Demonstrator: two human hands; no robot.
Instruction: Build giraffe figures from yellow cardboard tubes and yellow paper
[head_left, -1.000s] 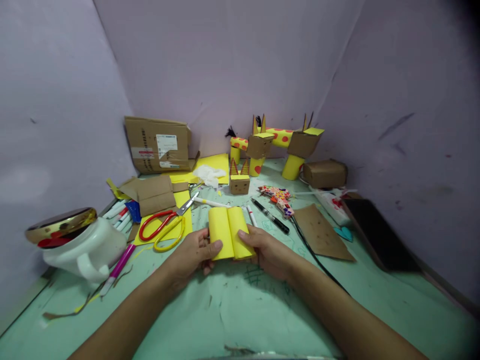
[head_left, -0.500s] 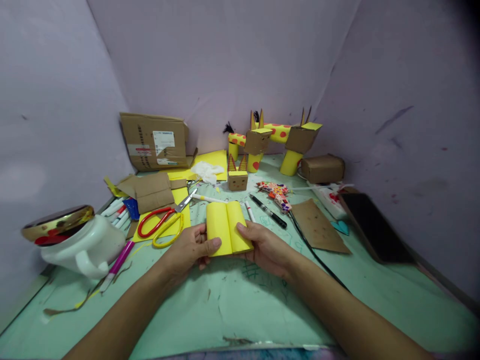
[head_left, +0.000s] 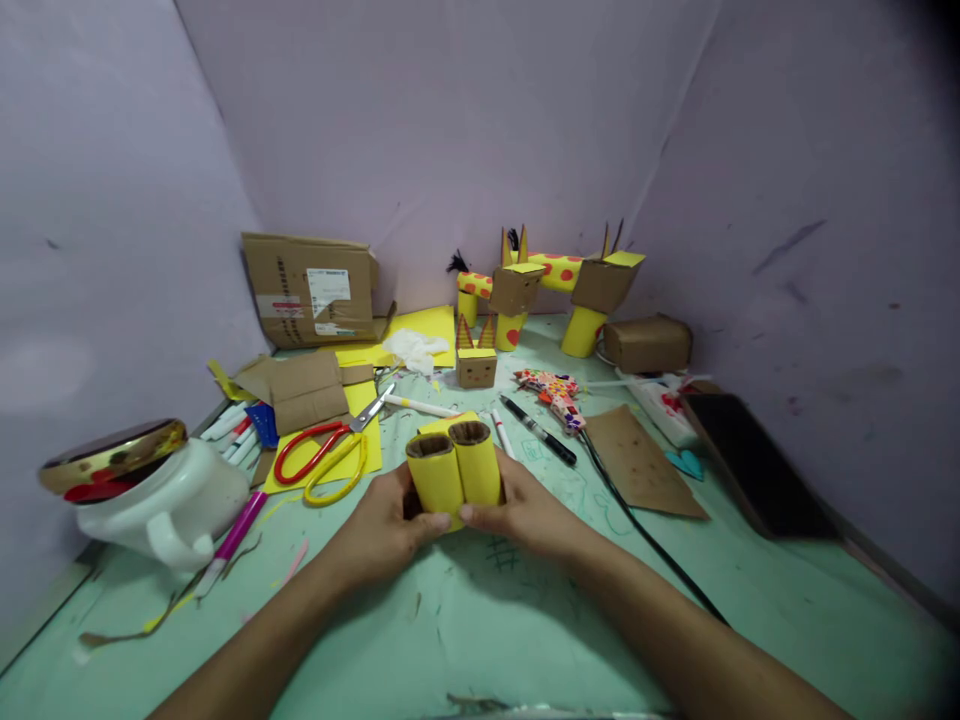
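Note:
Two yellow paper-covered cardboard tubes (head_left: pixel 437 485) are held side by side, their brown hollow ends tilted up. My left hand (head_left: pixel 394 520) is closed round the left tube, thumb across its front. My right hand (head_left: pixel 529 508) grips the right tube (head_left: pixel 480 470), its thumb nearly meeting the other thumb. A bit of yellow shows behind the tubes; how it joins them is hidden. Red-and-yellow-handled scissors (head_left: pixel 330 455) lie left of my hands. Just beyond the tubes is a small cardboard box head (head_left: pixel 476 370) with pointed ears and a drawn face.
Spotted yellow tube animals (head_left: pixel 592 285) stand at the back right. A patterned glue gun (head_left: pixel 555 395) with its cord, a black pen (head_left: pixel 538 430), a cardboard piece (head_left: pixel 643 465) and a phone (head_left: pixel 757 465) lie at right. A white mug (head_left: pixel 169 500) and a cardboard box (head_left: pixel 311 290) are at left.
The tubes have been tipped, so their hollow ends now face up toward me instead of their long yellow sides. Both thumbs have moved together at the lower front.

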